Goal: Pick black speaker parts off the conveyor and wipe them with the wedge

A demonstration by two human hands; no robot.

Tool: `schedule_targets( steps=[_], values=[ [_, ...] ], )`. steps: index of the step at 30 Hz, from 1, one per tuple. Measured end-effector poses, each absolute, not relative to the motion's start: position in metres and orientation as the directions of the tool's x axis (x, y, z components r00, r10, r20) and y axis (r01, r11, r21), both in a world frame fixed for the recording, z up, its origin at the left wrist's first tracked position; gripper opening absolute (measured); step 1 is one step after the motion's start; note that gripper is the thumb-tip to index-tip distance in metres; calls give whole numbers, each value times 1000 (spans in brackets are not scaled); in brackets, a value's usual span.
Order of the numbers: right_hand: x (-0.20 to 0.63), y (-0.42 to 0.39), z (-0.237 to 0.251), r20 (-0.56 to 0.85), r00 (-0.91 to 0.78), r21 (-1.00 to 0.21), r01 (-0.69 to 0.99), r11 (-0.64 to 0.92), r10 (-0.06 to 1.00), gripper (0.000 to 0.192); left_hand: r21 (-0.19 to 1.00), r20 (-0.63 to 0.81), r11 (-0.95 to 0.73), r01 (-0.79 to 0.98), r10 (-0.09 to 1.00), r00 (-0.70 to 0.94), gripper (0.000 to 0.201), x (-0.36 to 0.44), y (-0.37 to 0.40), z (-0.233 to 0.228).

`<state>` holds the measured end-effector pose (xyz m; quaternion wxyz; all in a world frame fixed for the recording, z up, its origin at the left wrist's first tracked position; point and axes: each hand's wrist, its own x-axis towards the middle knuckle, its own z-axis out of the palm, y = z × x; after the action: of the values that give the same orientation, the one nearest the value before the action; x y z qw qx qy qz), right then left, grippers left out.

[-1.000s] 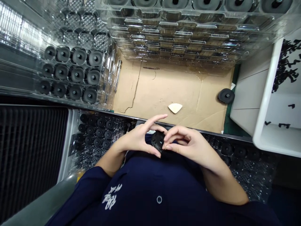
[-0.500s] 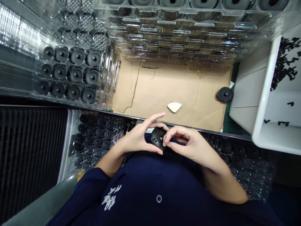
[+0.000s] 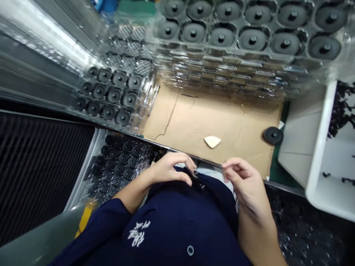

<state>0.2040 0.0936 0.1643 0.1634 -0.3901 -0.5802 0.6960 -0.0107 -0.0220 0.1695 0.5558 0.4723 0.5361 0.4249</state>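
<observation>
In front of the navy shirt, my left hand (image 3: 177, 169) curves its thumb and fingers around a black round part (image 3: 196, 180). The part is blurred and hard to tell from the dark cloth. Off to the right, apart from it, is my right hand (image 3: 245, 181), with thumb and fingertips pinched together. Whatever those fingertips may hold is too small or blurred to see. A cream, rounded-triangular piece (image 3: 212, 142) lies on the cardboard (image 3: 199, 118) beyond my hands. A black disc with a central stub (image 3: 273, 135) rests at the cardboard's right edge.
Stacked clear trays (image 3: 244, 66) with rows of black discs stand at the back. Another clear tray of discs (image 3: 111, 96) is at left. A white bin (image 3: 313, 159) at right holds small black pieces. More filled trays (image 3: 119, 159) sit below the table edge.
My right hand has moved away from the black round part to the right, still pinched. My left hand stays near the shirt, with the part turned. The camera view has shifted and tilted.
</observation>
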Motion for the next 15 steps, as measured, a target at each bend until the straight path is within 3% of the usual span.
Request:
schedule_targets(
  steps=[2, 4, 8, 10, 15],
  values=[
    [209, 108, 143, -261, -513, -914, 404, -38, 818, 24, 937, -345, 343, 62, 938, 37, 37, -16, -26, 165],
    [212, 124, 122, -135, -455, -803, 570, 171, 880, 21, 902, -416, 418, 102, 908, -44, 39, -22, -31, 160],
    [219, 145, 91, -103, -592, -648, 650, 398, 800, 25, 868, -422, 466, 169, 874, -242, 38, -43, -41, 156],
    [222, 151, 80, -151, -594, -643, 666, 377, 790, 28, 846, -408, 491, 207, 847, -341, 37, -59, -43, 158],
    [211, 165, 58, -254, -372, -704, 704, 93, 893, 47, 754, -274, 552, 355, 757, -593, 33, -113, -34, 179]
  ],
)
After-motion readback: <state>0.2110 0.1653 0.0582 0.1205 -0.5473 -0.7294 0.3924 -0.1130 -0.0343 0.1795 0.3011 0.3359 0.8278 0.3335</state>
